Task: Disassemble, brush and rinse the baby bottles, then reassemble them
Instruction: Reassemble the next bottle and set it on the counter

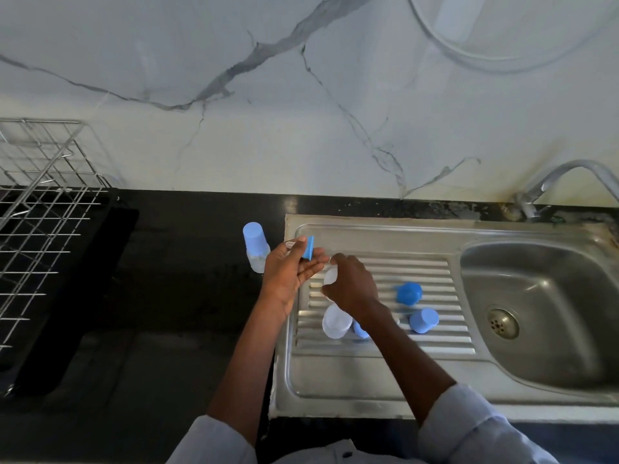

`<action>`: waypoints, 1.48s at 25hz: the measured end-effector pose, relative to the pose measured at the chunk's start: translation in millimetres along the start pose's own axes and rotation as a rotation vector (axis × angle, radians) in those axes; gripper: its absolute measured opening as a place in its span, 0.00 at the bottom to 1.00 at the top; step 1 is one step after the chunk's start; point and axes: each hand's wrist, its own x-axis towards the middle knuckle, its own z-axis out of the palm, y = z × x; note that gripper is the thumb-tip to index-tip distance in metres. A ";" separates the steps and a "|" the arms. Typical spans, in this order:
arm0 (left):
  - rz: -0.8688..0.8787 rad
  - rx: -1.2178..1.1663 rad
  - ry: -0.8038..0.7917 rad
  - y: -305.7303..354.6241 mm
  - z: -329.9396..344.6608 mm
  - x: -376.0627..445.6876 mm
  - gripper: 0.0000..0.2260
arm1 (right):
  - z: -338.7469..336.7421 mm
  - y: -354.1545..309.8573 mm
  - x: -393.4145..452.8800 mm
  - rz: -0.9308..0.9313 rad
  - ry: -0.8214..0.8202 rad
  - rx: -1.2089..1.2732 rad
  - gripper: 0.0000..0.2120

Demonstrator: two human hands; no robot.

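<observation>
My left hand point(290, 269) pinches a blue screw ring with a clear teat point(307, 248) above the drainboard's left edge. Just to its right, my right hand point(351, 283) grips a clear bottle body point(330, 275) that stands on the ribbed drainboard point(432, 272). A second clear bottle body point(335, 321) stands in front of it, with a blue part point(360, 329) beside it, half hidden under my wrist. Two blue caps point(409, 293) point(423, 320) lie further right on the ribs. An assembled bottle with a blue cap point(255, 246) stands on the dark counter to the left.
The steel sink basin point(542, 316) with its drain lies at the right, and the tap point(562, 182) curves over its back edge. A wire dish rack point(43, 216) on a black tray fills the left counter. A marble wall runs behind.
</observation>
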 end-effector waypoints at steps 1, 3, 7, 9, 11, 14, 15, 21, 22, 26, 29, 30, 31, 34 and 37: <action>0.010 -0.018 0.013 0.1 3.2 -0.5 0.19 | -6.8 0.5 -1.7 -0.006 0.057 0.057 0.27; 0.039 -0.073 0.039 2.3 9.3 -0.6 0.19 | -31.3 2.0 -8.9 -0.017 0.253 0.266 0.24; 0.065 -0.169 0.056 4.7 25.3 -0.4 0.17 | -107.5 20.2 -21.2 -0.332 0.795 0.367 0.21; 0.074 -0.186 0.051 3.9 38.9 -2.6 0.17 | -135.6 36.7 -20.5 -0.436 0.925 0.318 0.21; 0.087 -0.176 0.062 0.4 57.2 -6.8 0.18 | -144.5 51.1 -21.5 -0.325 0.783 0.238 0.23; 0.108 -0.175 0.082 -3.8 80.8 -12.1 0.18 | -138.6 72.9 -35.0 -0.206 0.723 0.241 0.23; 0.116 -0.176 0.088 -5.4 88.8 -12.4 0.18 | -142.2 81.4 -38.3 -0.264 0.798 0.248 0.22; 0.141 -0.144 0.026 -15.5 126.0 -21.5 0.20 | -182.2 107.0 -33.7 -0.393 0.897 0.207 0.20; 0.140 -0.131 0.013 -16.9 131.3 -23.8 0.21 | -187.2 109.8 -32.6 -0.414 0.903 0.205 0.19; 0.137 -0.101 0.004 -20.5 143.7 -27.2 0.26 | -200.0 121.1 -31.8 -0.484 0.979 0.193 0.18; 0.129 -0.100 -0.004 -19.8 151.6 -29.3 0.26 | -199.9 127.4 -27.6 -0.339 0.799 0.227 0.23; 0.121 -0.107 -0.012 -19.5 155.6 -30.8 0.27 | -199.4 129.5 -28.6 -0.289 0.760 0.268 0.26; 0.118 -0.106 -0.015 -18.4 160.2 -32.1 0.28 | -199.2 132.1 -27.9 -0.301 0.776 0.278 0.27; 0.104 -0.098 -0.012 -17.1 168.2 -30.9 0.29 | -205.2 133.3 -22.8 -0.238 0.709 0.361 0.25; 0.067 -0.147 -0.011 -15.0 175.3 -30.6 0.28 | -221.1 129.7 -25.6 0.009 0.519 1.010 0.24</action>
